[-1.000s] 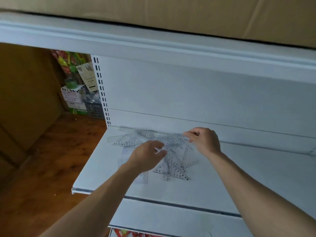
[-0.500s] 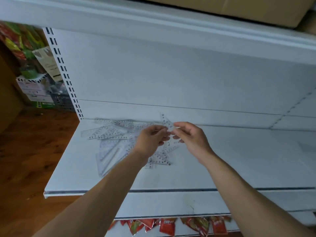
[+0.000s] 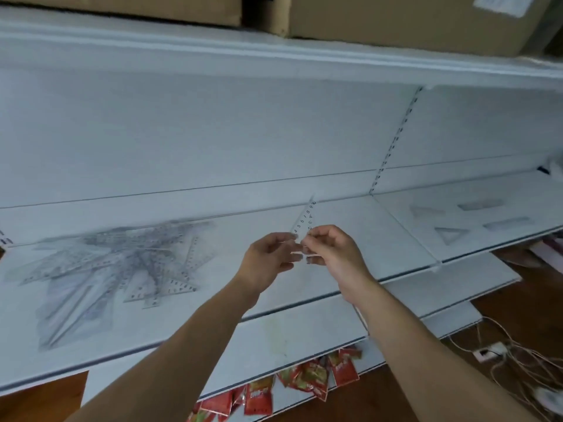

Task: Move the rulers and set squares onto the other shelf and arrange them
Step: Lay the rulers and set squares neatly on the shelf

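Observation:
A heap of clear plastic rulers and set squares (image 3: 122, 263) lies on the left part of the white shelf (image 3: 274, 303). Both hands hold one clear set square (image 3: 306, 216) upright in the air over the middle of that shelf. My left hand (image 3: 268, 257) pinches its lower edge from the left, and my right hand (image 3: 332, 251) pinches it from the right. On the neighbouring shelf (image 3: 475, 248) to the right lie two set squares (image 3: 451, 234) and two rulers (image 3: 505, 223), spaced apart.
Cardboard boxes (image 3: 396, 19) sit on the top shelf. Red snack packets (image 3: 304, 382) hang below the front edge. White cables and a power strip (image 3: 493, 354) lie on the wooden floor at the lower right. A slotted upright (image 3: 393, 141) divides the two shelf bays.
The view has swung right, so the heap now lies far to the left. Both hands have lifted one set square off the heap and carried it rightward.

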`<state>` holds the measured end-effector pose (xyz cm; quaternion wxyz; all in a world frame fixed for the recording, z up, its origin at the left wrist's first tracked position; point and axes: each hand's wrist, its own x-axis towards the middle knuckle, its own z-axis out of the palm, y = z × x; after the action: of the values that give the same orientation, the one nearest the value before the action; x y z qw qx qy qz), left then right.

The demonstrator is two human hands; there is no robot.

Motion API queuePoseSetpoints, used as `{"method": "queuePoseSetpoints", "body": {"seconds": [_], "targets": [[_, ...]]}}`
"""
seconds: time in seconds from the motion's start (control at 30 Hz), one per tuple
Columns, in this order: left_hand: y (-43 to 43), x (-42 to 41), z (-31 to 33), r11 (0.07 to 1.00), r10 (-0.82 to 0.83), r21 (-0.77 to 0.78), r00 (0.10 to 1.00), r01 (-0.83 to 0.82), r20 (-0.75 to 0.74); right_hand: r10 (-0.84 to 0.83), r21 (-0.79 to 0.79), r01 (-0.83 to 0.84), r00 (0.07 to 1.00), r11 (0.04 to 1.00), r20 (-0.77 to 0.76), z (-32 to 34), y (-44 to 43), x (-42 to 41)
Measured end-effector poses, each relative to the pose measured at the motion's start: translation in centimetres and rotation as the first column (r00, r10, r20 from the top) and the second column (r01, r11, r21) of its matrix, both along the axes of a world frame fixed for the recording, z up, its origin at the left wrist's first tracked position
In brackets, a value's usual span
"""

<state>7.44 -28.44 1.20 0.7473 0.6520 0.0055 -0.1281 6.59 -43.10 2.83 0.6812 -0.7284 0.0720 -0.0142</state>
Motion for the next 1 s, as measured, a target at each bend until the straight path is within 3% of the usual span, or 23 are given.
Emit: {"method": "queuePoseSetpoints", "body": {"seconds": [0.27,0.47,0.67,0.8,1.0], "targets": [[-17.0,-3.0,0.9,0.978,-0.205,0.049,0.978,0.203,0.045,-0.219,0.112,0.219,0.976,0.969,-0.012,0.7,-17.4,-5.6],[-28.3,-5.3,0.6,0.91,-0.391,0.207,0.911,0.36,0.132,-0.384,0.14,0.382,0.923,0.914,-0.014,0.6,-29.9,-10.3],[-35.1,-5.5,0.4,0.897,-0.412,0.248,0.895,0.366,0.168,-0.469,0.249,0.469,0.881,0.847,-0.065,-0.7,-36.5,-12.1],[-38.4,-4.2,0.1,0.898,-0.427,0.136,0.903,0.417,0.052,-0.521,0.384,0.503,0.851,0.774,-0.064,-1.6,-39.5,-10.7],[-43.6,1.2,-0.7,0.923,-0.384,0.073,0.918,0.378,0.102,-0.485,0.409,0.461,0.873,0.787,-0.052,-2.0,-44.4,-5.6]]}}
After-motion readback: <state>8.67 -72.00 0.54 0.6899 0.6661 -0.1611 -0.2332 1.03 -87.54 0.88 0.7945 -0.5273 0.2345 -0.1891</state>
